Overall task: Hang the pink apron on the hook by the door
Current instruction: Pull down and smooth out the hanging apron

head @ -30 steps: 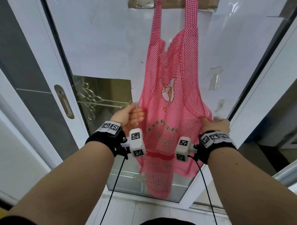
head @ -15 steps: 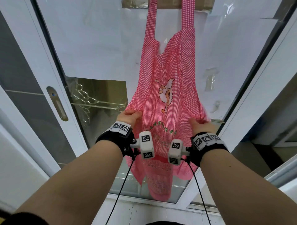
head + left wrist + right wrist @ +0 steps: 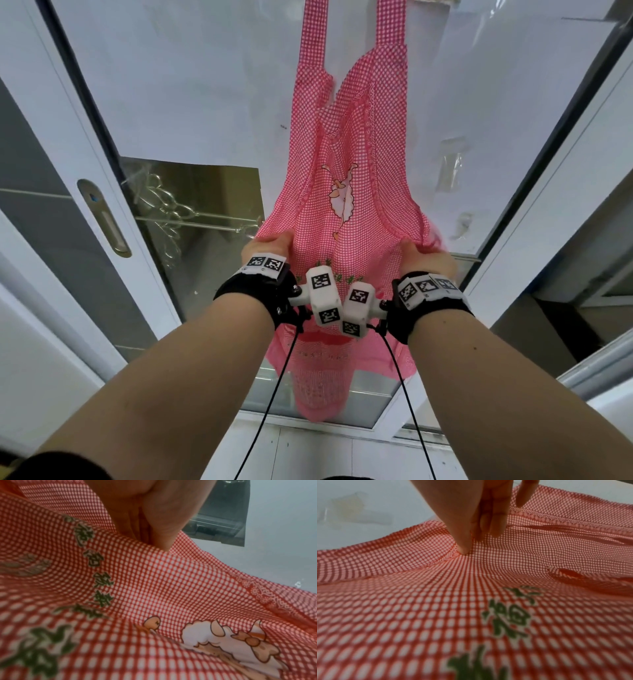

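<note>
- The pink gingham cloth apron (image 3: 346, 192), printed with a cartoon sheep and green lettering, is hanging in front of the white-papered glass door (image 3: 191, 85); its two neck straps are running up out of the top of the head view, so the hook itself is not showing.
- The left hand (image 3: 270, 246) is pinching the apron's left side edge at about waist level; in the left wrist view the thumb and fingers (image 3: 154, 531) are pressing together with the cloth folding between them.
- The right hand (image 3: 424, 257) is pinching the right side edge at the same height; the right wrist view is showing the thumb and fingers (image 3: 467, 538) closing on a gather of cloth, one finger lifting free.
- Both forearms are reaching forward and slightly up, wrists close together, the wrist cameras nearly touching between them.
- Step in hand, as a judgement: spreading and straightening the already hung apron.
- Doing it well: pulling the two edges apart and gently down with even force, keeping the sheep print centred, not tugging hard enough to slip the straps off whatever is holding them.
- Then releasing both pinches together so the cloth is falling flat against the door.
- A brass recessed handle (image 3: 104, 219) is sitting on the door frame to the left, well apart from the apron.
</note>
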